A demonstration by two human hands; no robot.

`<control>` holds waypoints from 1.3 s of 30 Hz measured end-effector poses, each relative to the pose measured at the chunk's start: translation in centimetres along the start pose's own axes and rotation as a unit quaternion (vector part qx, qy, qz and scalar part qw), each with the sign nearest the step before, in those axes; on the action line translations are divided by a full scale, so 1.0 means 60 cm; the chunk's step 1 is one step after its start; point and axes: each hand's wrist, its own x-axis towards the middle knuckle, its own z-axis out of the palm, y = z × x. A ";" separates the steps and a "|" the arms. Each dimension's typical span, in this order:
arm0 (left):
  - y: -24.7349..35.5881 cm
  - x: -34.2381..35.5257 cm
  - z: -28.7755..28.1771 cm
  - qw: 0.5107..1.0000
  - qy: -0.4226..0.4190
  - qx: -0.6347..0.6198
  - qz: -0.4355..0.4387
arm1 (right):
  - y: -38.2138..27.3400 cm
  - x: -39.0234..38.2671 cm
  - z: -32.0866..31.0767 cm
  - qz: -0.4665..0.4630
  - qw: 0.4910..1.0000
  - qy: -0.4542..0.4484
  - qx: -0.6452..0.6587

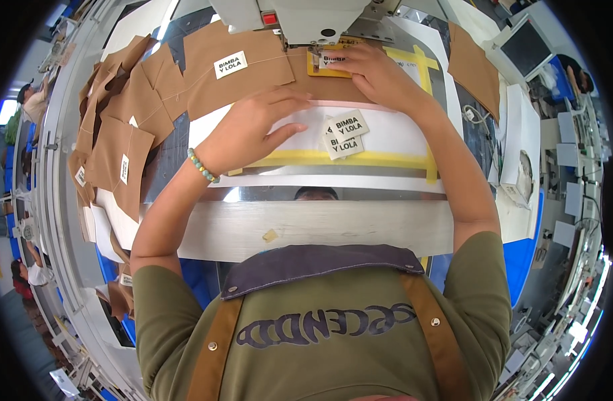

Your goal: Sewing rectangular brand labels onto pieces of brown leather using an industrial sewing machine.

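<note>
While the sewing machine head (313,20) fills the upper middle of the frame, a brown fabric piece (320,83) lies flat beneath it on the worktop (320,230), with a small white label (330,60) tucked right at the needle. The right hand (377,73) lies flat over that label and the cloth, fingers (346,63) stretched out and pressing down, grasping nothing; the left hand (253,127) lies lower and to the left, palm down, fingers spread and released along the near edge of the brown piece where a thin pink strip (346,105) shows. The cloth looks light, thin and limp, a matte woven or papery sheet that would buckle if lifted by a corner, so it is better steered by flat pressure on its face or pinched at an edge with both hands. The labels look small, flat, slightly stiffer and easy to slide out of place; two loose labels (343,134) overlap on a white sheet (400,134) near the frame's centre, bordered by yellow tape (333,159). A heap of finished brown pieces (126,120), angular and overlapping, some bearing labels, spreads over the upper left. A beaded bracelet (203,166) circles the left wrist. Whether the needle is actually down in the label is hard to tell, since the fingers cover it.
</note>
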 end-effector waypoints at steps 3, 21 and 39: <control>-0.006 0.000 -0.011 1.000 -0.004 0.018 -0.021 | 0.007 0.005 -0.001 -0.005 1.000 0.017 0.003; -0.088 0.028 0.014 0.989 0.026 0.139 -0.037 | 0.018 -0.104 -0.066 0.105 0.983 0.149 0.018; -0.105 0.060 0.045 0.979 0.012 0.205 0.012 | 0.118 -0.152 -0.065 0.274 0.912 0.306 -0.024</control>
